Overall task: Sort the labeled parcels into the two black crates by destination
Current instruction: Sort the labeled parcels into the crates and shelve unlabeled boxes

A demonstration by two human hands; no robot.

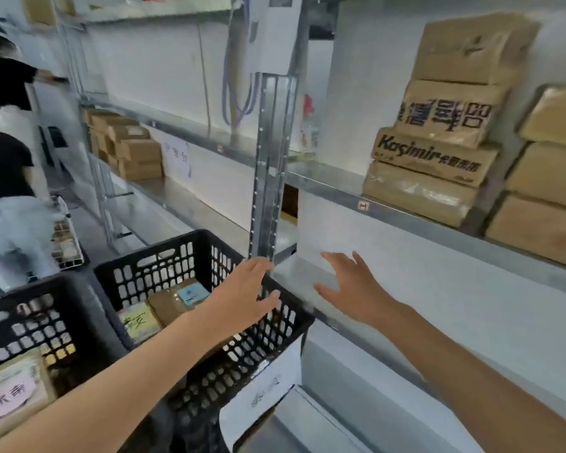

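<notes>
Bare forearms (128,371) out toward grey metal shelf (334,188), brown cardboard parcels (438,152) stacked higher up. Below, two black slotted plastic crates (151,273) holding labelled parcels (170,304). Both released, fingers spread, empty: left grip (245,289), right grip (350,289). Likely to knock steel upright post (268,165), or misread blurred labels and missort.

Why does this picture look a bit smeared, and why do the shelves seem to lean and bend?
Head view: the wide-angle lens bends the shelf edge and tilts the metal post; blur softens the left hand, right hand and the person at far left; box lettering is readable; light is soft, without hard shadows.
</notes>
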